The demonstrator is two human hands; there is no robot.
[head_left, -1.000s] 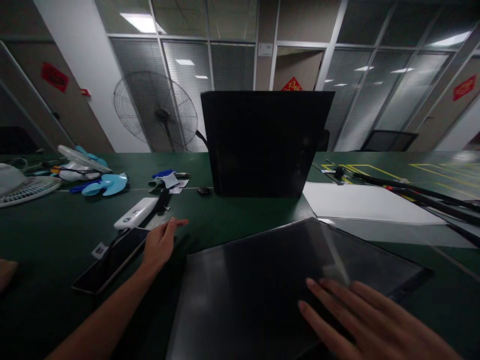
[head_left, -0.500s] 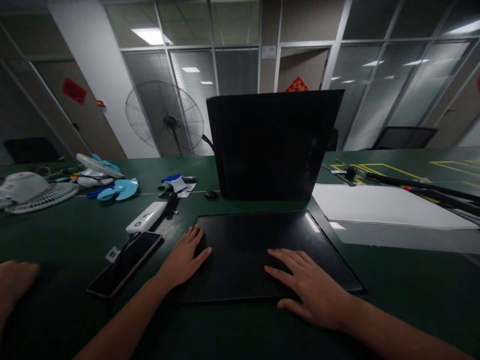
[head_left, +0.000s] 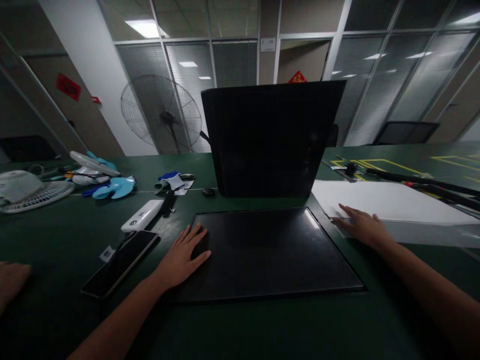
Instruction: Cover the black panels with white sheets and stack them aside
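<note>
A flat black panel (head_left: 270, 255), glossy and thinly framed, lies on the green table in front of me. My left hand (head_left: 182, 256) rests on its left edge with the fingers spread, holding nothing. Over to the right, my right hand (head_left: 362, 226) is at the near left corner of a stack of white sheets (head_left: 386, 200); its fingers are apart and nothing is in them. Whether those fingertips touch the sheets I cannot tell. Under the white sheets' near side lies a clear sheet (head_left: 420, 239). Behind the panel stands a large black box-like cover (head_left: 273, 142).
To the left are a phone (head_left: 122, 265), a white device (head_left: 142, 216) with a black strap, blue fan blades (head_left: 117, 188) and white fan parts (head_left: 22, 187). Another person's hand (head_left: 13, 280) rests at the left edge. Black rods (head_left: 431, 181) lie at the right.
My right hand has moved off the black panel, right and away from me, to the white sheets. My left hand stays on the panel's left edge. The view has shifted slightly.
</note>
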